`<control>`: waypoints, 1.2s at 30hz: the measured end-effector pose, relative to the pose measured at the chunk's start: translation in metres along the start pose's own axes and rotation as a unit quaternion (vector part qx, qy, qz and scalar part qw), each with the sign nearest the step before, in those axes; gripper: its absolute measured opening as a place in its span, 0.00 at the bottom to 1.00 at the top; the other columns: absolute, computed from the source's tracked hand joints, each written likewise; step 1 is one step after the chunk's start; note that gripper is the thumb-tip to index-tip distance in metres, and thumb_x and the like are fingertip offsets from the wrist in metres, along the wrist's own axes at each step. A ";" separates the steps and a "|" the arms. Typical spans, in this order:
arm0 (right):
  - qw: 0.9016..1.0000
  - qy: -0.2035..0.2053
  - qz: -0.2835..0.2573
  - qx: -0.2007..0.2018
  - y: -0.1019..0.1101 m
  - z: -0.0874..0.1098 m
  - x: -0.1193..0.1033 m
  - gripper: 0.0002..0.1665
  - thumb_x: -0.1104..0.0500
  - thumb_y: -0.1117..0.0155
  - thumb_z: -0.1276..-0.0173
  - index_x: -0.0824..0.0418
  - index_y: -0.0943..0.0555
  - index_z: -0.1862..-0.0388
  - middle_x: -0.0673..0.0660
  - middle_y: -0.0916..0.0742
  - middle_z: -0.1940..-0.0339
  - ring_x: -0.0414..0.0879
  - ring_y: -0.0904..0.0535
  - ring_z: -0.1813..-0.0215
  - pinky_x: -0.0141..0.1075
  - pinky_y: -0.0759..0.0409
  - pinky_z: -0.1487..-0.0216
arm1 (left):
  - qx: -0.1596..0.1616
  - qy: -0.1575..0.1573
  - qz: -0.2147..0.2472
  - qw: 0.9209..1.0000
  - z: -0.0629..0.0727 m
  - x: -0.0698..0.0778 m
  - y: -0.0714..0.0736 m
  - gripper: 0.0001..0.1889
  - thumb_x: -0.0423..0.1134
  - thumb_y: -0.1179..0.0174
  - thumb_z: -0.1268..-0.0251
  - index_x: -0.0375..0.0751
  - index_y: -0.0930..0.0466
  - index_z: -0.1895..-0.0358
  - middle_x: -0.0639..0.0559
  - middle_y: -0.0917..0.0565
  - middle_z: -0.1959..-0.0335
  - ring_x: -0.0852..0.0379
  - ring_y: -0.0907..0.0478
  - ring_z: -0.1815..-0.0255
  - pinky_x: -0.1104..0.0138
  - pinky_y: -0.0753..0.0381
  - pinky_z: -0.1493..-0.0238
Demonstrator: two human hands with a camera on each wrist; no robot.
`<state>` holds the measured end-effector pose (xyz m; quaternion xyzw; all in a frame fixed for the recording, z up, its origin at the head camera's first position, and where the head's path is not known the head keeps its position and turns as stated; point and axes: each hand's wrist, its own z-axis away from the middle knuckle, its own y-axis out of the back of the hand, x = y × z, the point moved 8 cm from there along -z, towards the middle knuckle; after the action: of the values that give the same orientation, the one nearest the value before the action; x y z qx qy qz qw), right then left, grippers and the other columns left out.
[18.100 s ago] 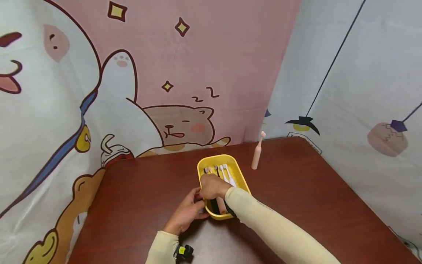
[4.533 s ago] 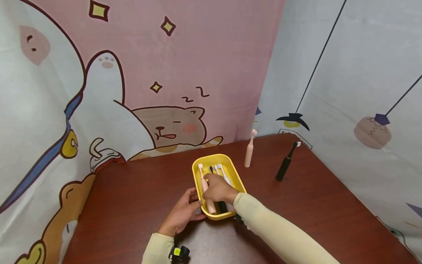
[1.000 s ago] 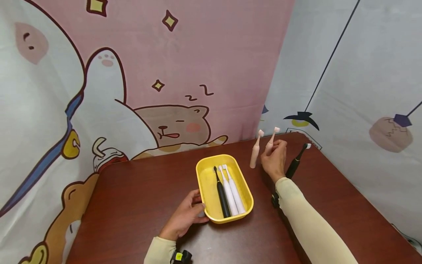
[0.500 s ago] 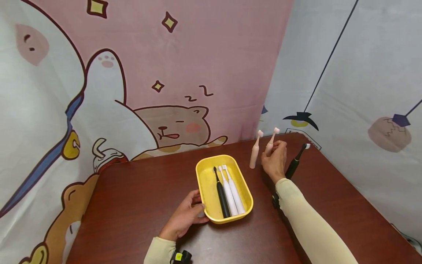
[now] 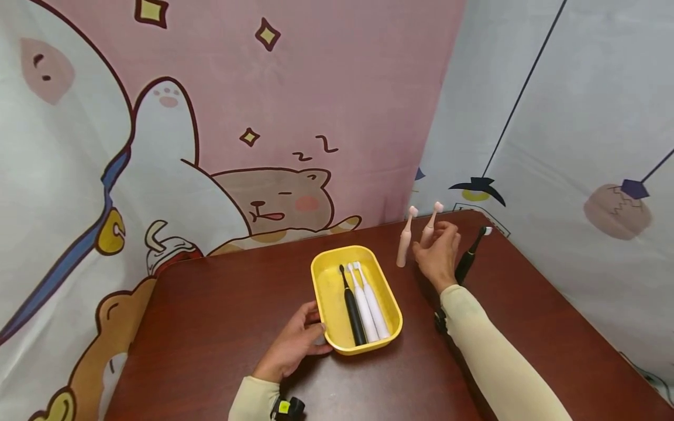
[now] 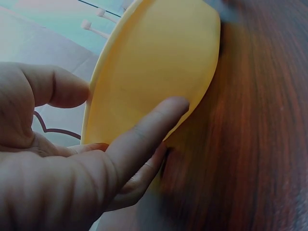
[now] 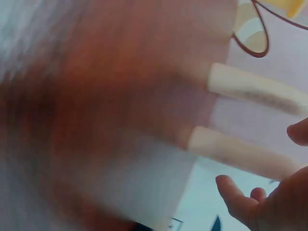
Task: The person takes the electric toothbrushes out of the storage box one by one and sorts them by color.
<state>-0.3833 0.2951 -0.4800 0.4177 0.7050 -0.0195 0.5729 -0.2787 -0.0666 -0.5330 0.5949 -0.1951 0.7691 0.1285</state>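
Note:
A yellow tray (image 5: 329, 339) stands mid-table, with a black electric toothbrush (image 5: 355, 316) and two white electric toothbrushes (image 5: 376, 313) lying in it. My left hand (image 5: 295, 342) grips the tray's near left corner; the left wrist view has one fingertip at its rim and another finger along its outer wall. My right hand (image 5: 438, 254) surrounds an upright pink electric toothbrush (image 5: 428, 234). In the right wrist view small gaps show between its spread fingers (image 7: 231, 192) and that handle (image 7: 240, 151). Another pink electric toothbrush (image 5: 405, 242) stands just left of it.
A second black electric toothbrush (image 5: 468, 257) stands right of my right hand, partly hidden behind it. The brown table (image 5: 226, 316) meets a printed cloth backdrop (image 5: 295, 105) behind and another on the right (image 5: 568, 146).
Since the earliest frame a black and a pink toothbrush have gone from the tray to the table. During the last second my right hand has stayed there, its fingers spreading slightly. My left hand stays at the tray.

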 end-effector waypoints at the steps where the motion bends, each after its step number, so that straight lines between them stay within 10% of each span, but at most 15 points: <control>1: 1.000 0.001 0.000 0.001 0.003 0.001 -0.004 0.47 0.61 0.23 0.39 0.61 0.40 0.27 0.70 0.29 0.33 0.62 0.31 0.32 0.56 0.25 0.32 | -0.001 -0.001 0.000 1.000 0.000 0.000 0.000 0.34 0.30 0.49 0.23 0.28 0.50 0.19 0.23 0.38 0.29 0.37 0.24 0.37 0.47 0.09 0.49; 21: 0.991 0.128 -0.006 -0.029 0.044 0.078 -0.109 0.43 0.56 0.27 0.33 0.64 0.36 0.24 0.69 0.29 0.30 0.63 0.28 0.32 0.58 0.19 0.35 | -0.011 -0.023 0.003 1.000 0.004 0.001 -0.003 0.32 0.29 0.51 0.21 0.28 0.50 0.19 0.22 0.40 0.29 0.35 0.21 0.39 0.46 0.10 0.47; 36: 0.969 0.180 0.016 -0.166 -0.016 0.116 -0.169 0.44 0.56 0.24 0.34 0.61 0.33 0.22 0.65 0.28 0.28 0.60 0.27 0.33 0.56 0.22 0.33 | -0.009 -0.025 0.002 1.000 0.004 0.002 -0.002 0.33 0.29 0.50 0.22 0.27 0.49 0.20 0.21 0.39 0.28 0.34 0.20 0.39 0.45 0.10 0.47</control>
<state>-0.3017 0.1300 -0.3876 0.3249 0.7832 0.1827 0.4977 -0.2745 -0.0666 -0.5298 0.6120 -0.2066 0.7527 0.1276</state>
